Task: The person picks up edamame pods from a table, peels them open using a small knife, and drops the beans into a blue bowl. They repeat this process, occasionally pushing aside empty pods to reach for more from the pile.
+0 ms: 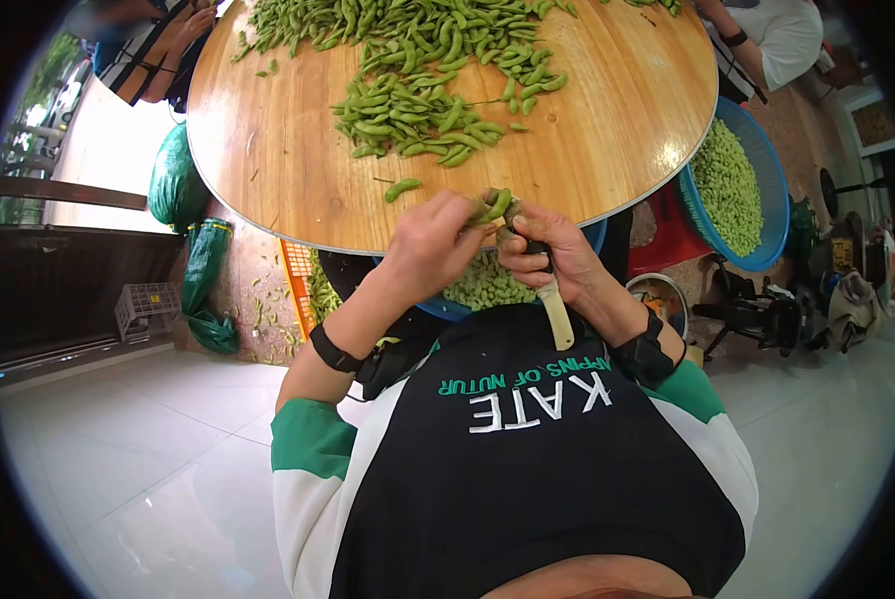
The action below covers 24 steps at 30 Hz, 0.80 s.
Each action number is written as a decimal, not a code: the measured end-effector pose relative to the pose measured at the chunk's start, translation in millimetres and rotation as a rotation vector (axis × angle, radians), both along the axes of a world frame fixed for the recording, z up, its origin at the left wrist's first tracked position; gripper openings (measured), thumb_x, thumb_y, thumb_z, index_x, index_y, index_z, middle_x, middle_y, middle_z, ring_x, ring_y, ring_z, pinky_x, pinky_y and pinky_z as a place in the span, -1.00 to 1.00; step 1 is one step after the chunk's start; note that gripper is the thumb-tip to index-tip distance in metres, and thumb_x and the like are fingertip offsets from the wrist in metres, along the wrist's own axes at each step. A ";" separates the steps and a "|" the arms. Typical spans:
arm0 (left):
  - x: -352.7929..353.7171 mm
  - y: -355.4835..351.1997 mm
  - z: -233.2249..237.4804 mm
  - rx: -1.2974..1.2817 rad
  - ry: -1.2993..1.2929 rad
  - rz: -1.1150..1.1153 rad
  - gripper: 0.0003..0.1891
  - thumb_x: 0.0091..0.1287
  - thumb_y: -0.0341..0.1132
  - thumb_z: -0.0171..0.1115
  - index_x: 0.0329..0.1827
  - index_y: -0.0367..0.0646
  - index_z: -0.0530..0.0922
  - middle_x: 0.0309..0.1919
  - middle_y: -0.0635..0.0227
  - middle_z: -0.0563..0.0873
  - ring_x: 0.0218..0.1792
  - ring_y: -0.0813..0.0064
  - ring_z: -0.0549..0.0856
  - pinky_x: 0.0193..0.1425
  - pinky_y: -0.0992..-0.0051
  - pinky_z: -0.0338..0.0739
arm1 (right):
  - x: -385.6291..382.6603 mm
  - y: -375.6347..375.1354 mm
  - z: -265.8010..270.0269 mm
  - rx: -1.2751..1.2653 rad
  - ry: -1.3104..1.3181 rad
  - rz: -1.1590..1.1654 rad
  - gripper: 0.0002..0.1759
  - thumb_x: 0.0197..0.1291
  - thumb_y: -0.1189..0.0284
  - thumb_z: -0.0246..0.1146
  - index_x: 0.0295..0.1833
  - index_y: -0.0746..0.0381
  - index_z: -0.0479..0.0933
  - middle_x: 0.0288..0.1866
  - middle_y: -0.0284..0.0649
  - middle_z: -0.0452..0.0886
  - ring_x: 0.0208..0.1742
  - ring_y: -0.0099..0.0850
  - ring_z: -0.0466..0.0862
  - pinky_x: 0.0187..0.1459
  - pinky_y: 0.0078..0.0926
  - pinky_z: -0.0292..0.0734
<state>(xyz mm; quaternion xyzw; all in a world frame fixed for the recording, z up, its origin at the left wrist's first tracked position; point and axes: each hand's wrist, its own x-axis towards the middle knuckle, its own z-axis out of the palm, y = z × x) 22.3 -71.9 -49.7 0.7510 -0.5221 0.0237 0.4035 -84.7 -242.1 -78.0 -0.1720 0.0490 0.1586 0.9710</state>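
Note:
Over the near table edge, my left hand (433,240) is closed with its fingertips pinching a green soybean pod (499,206). My right hand (555,248) meets it there, thumb and finger at the pod's other end. Its curled fingers also hold a slim knife-like tool (557,316), dark at the grip, with a pale flat end pointing down toward my chest. A single loose pod (403,189) lies just beyond my left hand. Below both hands, shelled beans (489,281) fill a blue basin, partly hidden by my arms and the table.
A large heap of pods (418,110) covers the round wooden table (268,150). A blue tub of shelled beans (727,180) stands at right, and an orange crate (296,285) at left. Green sacks (175,180) lie nearby. Other people's arms (752,60) show across the table.

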 end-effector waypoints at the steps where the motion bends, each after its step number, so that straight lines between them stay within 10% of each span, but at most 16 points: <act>1: -1.9 -1.0 -0.4 0.000 0.000 0.003 -0.84 0.13 -0.46 0.34 -0.30 -0.23 0.51 -0.52 0.20 0.54 -0.56 0.26 0.58 -0.49 0.38 0.45 | 0.1 0.1 -1.2 0.029 0.008 0.014 -0.57 0.39 0.42 0.05 0.35 0.18 0.31 -0.35 -0.32 0.43 -0.59 -0.67 0.23 -0.69 -0.82 0.17; 7: -8.0 -3.1 -7.6 -0.074 -0.095 0.046 -0.86 0.14 -0.48 0.33 -0.30 -0.27 0.53 -0.53 0.26 0.57 -0.56 0.32 0.60 -0.52 0.39 0.45 | -1.8 1.2 3.9 -0.012 0.009 0.001 -0.57 0.39 0.42 0.06 0.34 0.19 0.31 -0.35 -0.32 0.44 -0.60 -0.69 0.23 -0.69 -0.82 0.17; 9: -10.8 -1.9 -6.8 -0.078 0.788 0.066 -0.87 0.25 -0.43 0.29 -0.26 -0.32 0.55 -0.50 0.32 0.63 -0.57 0.55 0.61 -0.54 0.51 0.43 | -3.9 1.9 6.3 -0.035 -0.014 -0.008 -0.58 0.39 0.42 0.06 0.33 0.20 0.32 -0.36 -0.32 0.44 -0.61 -0.69 0.23 -0.68 -0.82 0.17; 12: -12.3 -4.4 2.1 -0.226 1.344 0.080 -0.83 0.34 -0.38 0.21 -0.21 -0.36 0.57 -0.48 0.38 0.67 -0.55 0.72 0.58 -0.53 0.63 0.41 | -5.4 -0.2 7.7 -0.137 -0.047 -0.051 -0.60 0.38 0.43 0.06 0.31 0.22 0.35 -0.35 -0.30 0.46 -0.64 -0.70 0.24 -0.68 -0.80 0.17; 19: -23.1 -7.7 -4.4 -0.027 1.082 0.149 -0.86 0.35 -0.40 0.16 -0.16 -0.32 0.58 -0.52 0.34 0.64 -0.57 0.63 0.59 -0.52 0.58 0.43 | -7.8 8.2 1.0 -0.969 -0.154 -0.335 -0.53 0.31 0.50 0.17 0.31 0.34 0.33 -0.30 -0.36 0.51 -0.48 -0.68 0.42 -0.49 -0.76 0.34; 22: -34.1 -8.9 -8.7 -0.094 0.465 0.095 -0.95 0.28 -0.50 0.16 -0.30 -0.32 0.50 -0.54 0.05 0.55 -0.51 0.10 0.60 -0.45 0.31 0.45 | -8.8 10.6 2.5 -1.269 -0.209 -0.502 -0.52 0.23 0.54 0.24 0.26 0.36 0.37 -0.29 -0.40 0.52 -0.36 -0.70 0.47 -0.34 -0.74 0.41; 24: -34.2 -6.2 -12.1 -0.095 0.384 0.083 -0.94 0.30 -0.49 0.16 -0.28 -0.33 0.52 -0.56 0.15 0.56 -0.55 0.32 0.58 -0.47 0.43 0.44 | -9.4 8.6 3.0 -1.332 -0.207 -0.508 -0.53 0.19 0.56 0.28 0.22 0.36 0.39 -0.28 -0.41 0.52 -0.30 -0.71 0.48 -0.27 -0.73 0.43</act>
